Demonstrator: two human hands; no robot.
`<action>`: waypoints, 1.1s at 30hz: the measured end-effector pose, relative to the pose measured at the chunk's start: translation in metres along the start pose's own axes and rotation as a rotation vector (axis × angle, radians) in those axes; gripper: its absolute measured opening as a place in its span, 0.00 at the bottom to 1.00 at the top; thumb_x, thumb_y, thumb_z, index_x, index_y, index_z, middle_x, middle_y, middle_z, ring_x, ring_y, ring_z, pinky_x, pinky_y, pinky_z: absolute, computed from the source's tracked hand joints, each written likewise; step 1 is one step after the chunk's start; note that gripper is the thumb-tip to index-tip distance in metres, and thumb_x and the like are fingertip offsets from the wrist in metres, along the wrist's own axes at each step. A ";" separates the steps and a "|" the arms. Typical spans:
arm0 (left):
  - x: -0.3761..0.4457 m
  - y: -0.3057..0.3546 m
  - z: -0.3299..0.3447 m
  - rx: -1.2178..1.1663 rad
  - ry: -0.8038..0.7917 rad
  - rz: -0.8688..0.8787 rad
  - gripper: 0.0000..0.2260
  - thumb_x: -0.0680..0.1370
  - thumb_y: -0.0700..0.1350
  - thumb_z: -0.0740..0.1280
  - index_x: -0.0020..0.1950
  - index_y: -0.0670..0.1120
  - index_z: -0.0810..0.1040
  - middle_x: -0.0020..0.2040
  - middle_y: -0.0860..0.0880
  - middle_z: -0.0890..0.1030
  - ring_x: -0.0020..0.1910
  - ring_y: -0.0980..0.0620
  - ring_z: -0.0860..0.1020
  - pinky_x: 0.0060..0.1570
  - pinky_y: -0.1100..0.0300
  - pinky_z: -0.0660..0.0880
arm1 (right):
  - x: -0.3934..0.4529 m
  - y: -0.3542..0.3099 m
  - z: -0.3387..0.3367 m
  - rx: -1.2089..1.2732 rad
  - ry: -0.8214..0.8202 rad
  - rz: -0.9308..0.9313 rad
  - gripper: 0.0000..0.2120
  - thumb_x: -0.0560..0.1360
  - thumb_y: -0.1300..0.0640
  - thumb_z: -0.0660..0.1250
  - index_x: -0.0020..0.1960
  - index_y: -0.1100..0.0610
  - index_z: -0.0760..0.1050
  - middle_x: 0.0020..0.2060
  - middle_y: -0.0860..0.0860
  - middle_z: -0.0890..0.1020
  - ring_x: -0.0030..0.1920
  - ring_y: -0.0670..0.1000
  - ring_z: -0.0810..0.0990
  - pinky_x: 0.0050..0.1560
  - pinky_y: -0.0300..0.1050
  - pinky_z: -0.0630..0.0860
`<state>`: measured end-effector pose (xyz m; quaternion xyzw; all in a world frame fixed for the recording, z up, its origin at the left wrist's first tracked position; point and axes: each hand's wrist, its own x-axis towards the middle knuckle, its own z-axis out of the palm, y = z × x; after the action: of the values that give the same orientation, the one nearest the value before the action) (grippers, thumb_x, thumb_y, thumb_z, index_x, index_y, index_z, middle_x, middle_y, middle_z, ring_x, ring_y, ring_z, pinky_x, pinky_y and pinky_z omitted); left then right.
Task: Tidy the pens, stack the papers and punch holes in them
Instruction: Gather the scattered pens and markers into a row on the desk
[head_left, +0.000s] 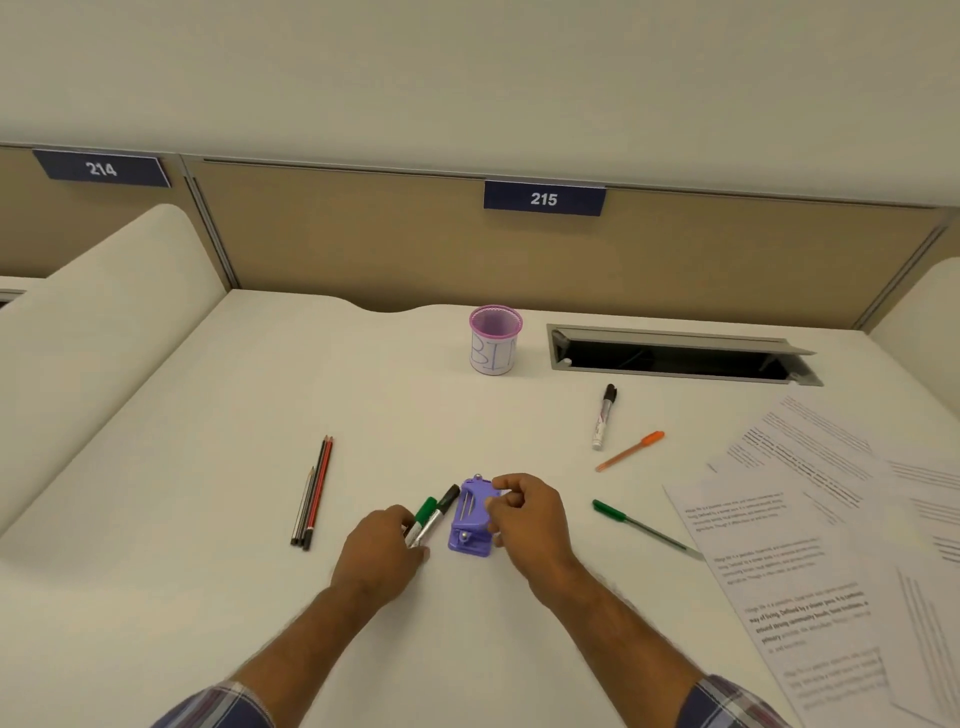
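Observation:
My left hand is shut on two markers, one green-capped and one black-capped, near the desk's middle front. Right beside them sits a purple hole punch; my right hand curls over its right side, fingers touching it. A pink mesh pen cup stands empty at the back. Loose on the desk are a black marker, an orange pen, a green pen and three pencils. Printed papers lie spread out at the right.
An open cable hatch is set into the white desk behind the papers. A tan partition with the number sign 215 closes the back. Curved white dividers rise at both sides.

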<state>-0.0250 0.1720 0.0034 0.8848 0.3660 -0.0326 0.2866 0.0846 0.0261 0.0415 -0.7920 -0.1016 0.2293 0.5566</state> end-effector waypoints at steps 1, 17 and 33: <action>-0.002 0.001 0.000 0.002 0.001 -0.011 0.13 0.74 0.51 0.72 0.57 0.49 0.77 0.51 0.50 0.80 0.47 0.51 0.76 0.44 0.60 0.68 | 0.000 0.003 -0.003 -0.003 0.000 0.001 0.08 0.74 0.67 0.65 0.50 0.57 0.77 0.39 0.59 0.79 0.40 0.56 0.79 0.48 0.58 0.80; -0.008 0.008 0.005 -0.238 0.188 -0.080 0.12 0.80 0.46 0.66 0.37 0.46 0.74 0.33 0.49 0.77 0.32 0.52 0.73 0.31 0.58 0.68 | 0.033 0.020 -0.052 -0.053 0.099 0.032 0.03 0.74 0.61 0.68 0.48 0.55 0.78 0.37 0.55 0.80 0.38 0.57 0.82 0.45 0.50 0.80; 0.012 0.013 -0.002 -0.202 0.045 -0.148 0.09 0.81 0.46 0.63 0.41 0.47 0.74 0.35 0.50 0.76 0.35 0.49 0.74 0.33 0.58 0.69 | 0.161 0.004 -0.089 -0.751 0.124 -0.067 0.17 0.78 0.59 0.63 0.66 0.57 0.74 0.66 0.62 0.71 0.64 0.61 0.73 0.61 0.50 0.75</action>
<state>-0.0085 0.1734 0.0085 0.8224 0.4380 0.0031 0.3629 0.2673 0.0170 0.0220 -0.9495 -0.1702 0.1094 0.2399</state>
